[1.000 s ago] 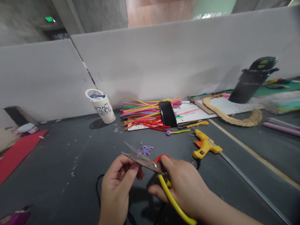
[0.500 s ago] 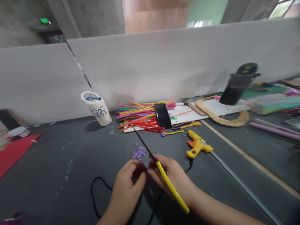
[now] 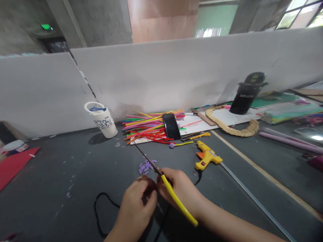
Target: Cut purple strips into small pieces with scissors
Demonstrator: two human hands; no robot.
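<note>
In my right hand [image 3: 184,188] is a pair of scissors [image 3: 178,200] with yellow handles, its blades pointing up and to the left. My left hand [image 3: 138,201] is closed in a pinch, its fingertips close against those of the right; whatever lies between them is hidden. Just beyond the hands a small heap of purple foam-like bits [image 3: 146,166] lies on the dark table. A yellow stem with a purple ball tip [image 3: 172,145] rests farther back. To the right of my right hand lies a yellow glue gun [image 3: 208,156] with a long clear glue stick in its rear.
Behind are a pile of coloured pipe cleaners [image 3: 143,126], a black phone [image 3: 172,126] and a white cup [image 3: 104,122]. A curved tan braided piece [image 3: 233,130] and a black bottle [image 3: 246,97] stand right. A black cable [image 3: 95,208] loops at left, near red paper [image 3: 17,166].
The view has shifted slightly, so the table items appear a little farther left. Both hands stay close together, and the scissors remain in the right hand.
</note>
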